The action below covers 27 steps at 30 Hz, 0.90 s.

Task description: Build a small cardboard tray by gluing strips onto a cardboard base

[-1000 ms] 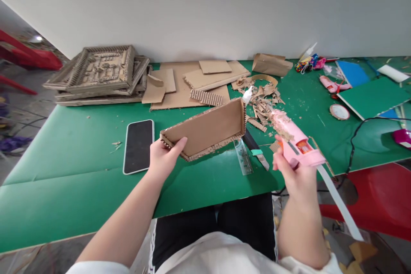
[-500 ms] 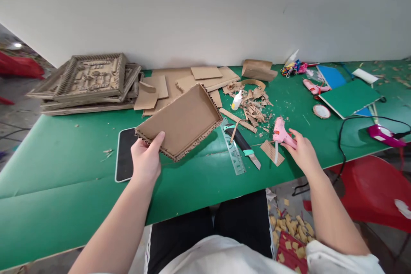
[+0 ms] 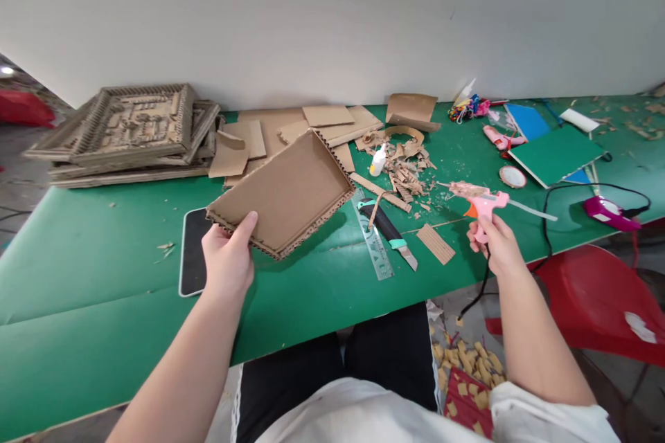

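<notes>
My left hand [image 3: 228,249] grips the near-left corner of a cardboard panel [image 3: 285,194], thumb on its face. Corrugated strips edge the panel, which is held tilted above the table. My right hand [image 3: 493,242] is closed round the handle of a pink glue gun [image 3: 481,201], its nozzle pointing left and a glue stick poking out of the back. Below and left of the gun lies a small corrugated cardboard piece [image 3: 436,243]. Between my hands are a utility knife [image 3: 387,228] with its blade out and a clear ruler [image 3: 375,242].
Framed cardboard reliefs [image 3: 140,124] are stacked at the back left. Cardboard scraps [image 3: 408,173] surround a white glue bottle [image 3: 378,160]. A tablet-like dark panel [image 3: 192,256] lies partly behind my left hand. A red chair [image 3: 597,297] stands at right; the gun's black cord [image 3: 481,291] hangs over the edge.
My right hand has lifted the glue gun off the table and turned it upright, nozzle to the left. The cardboard panel stays in my left hand, nearly unmoved. The view has shifted slightly.
</notes>
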Each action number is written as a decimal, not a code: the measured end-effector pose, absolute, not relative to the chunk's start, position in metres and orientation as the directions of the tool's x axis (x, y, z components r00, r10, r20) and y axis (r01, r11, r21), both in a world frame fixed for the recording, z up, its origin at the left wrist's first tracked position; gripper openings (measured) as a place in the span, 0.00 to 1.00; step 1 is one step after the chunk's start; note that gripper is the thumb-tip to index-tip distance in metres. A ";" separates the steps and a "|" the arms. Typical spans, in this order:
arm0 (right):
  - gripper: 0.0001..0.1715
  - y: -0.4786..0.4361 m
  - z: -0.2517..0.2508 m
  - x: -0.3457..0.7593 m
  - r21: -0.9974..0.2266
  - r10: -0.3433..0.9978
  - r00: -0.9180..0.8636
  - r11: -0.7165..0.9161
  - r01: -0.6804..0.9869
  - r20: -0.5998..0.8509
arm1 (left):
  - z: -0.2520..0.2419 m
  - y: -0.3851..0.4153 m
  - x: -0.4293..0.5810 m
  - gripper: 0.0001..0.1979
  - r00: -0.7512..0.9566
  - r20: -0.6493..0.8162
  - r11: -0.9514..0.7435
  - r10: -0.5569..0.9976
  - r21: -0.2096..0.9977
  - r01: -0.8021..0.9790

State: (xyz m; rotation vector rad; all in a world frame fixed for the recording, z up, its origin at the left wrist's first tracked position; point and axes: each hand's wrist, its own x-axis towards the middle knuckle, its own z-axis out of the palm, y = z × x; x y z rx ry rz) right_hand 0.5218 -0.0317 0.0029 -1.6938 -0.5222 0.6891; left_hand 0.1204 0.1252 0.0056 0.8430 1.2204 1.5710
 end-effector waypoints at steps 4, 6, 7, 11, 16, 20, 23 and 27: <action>0.25 -0.037 0.002 0.526 -0.965 0.697 0.670 -0.232 -0.125 -0.255 | 0.008 0.128 0.117 0.20 -0.306 -0.015 -0.083 0.952 0.949 -0.304; 0.25 -0.038 0.002 0.527 -0.959 0.705 0.652 -0.236 -0.158 -0.281 | 0.011 0.132 0.112 0.18 -0.334 -0.001 -0.121 0.943 0.932 -0.343; 0.25 -0.038 0.002 0.527 -0.956 0.708 0.644 -0.238 -0.170 -0.291 | 0.013 0.134 0.109 0.17 -0.365 0.014 -0.155 0.931 0.920 -0.361; 0.24 -0.039 0.002 0.529 -0.946 0.723 0.611 -0.252 -0.202 -0.323 | 0.017 0.141 0.098 0.13 -0.456 0.052 -0.254 0.888 0.884 -0.393; 0.29 -0.040 -0.003 0.540 -0.951 0.729 0.618 -0.282 -0.122 -0.296 | 0.018 0.143 0.094 0.12 -0.458 0.069 -0.264 0.886 0.888 -0.377; 0.25 -0.041 -0.014 0.557 -0.922 0.656 0.741 -0.361 0.140 -0.144 | 0.018 0.143 0.095 0.15 -0.460 0.068 -0.253 0.885 0.900 -0.354; 0.25 -0.041 -0.022 0.569 -0.880 0.591 0.803 -0.419 0.223 -0.078 | 0.018 0.141 0.096 0.16 -0.437 0.044 -0.216 0.898 0.910 -0.354; 0.24 -0.044 -0.024 0.576 -0.798 0.565 0.825 -0.493 0.346 0.009 | 0.018 0.140 0.098 0.17 -0.416 0.023 -0.192 0.909 0.909 -0.370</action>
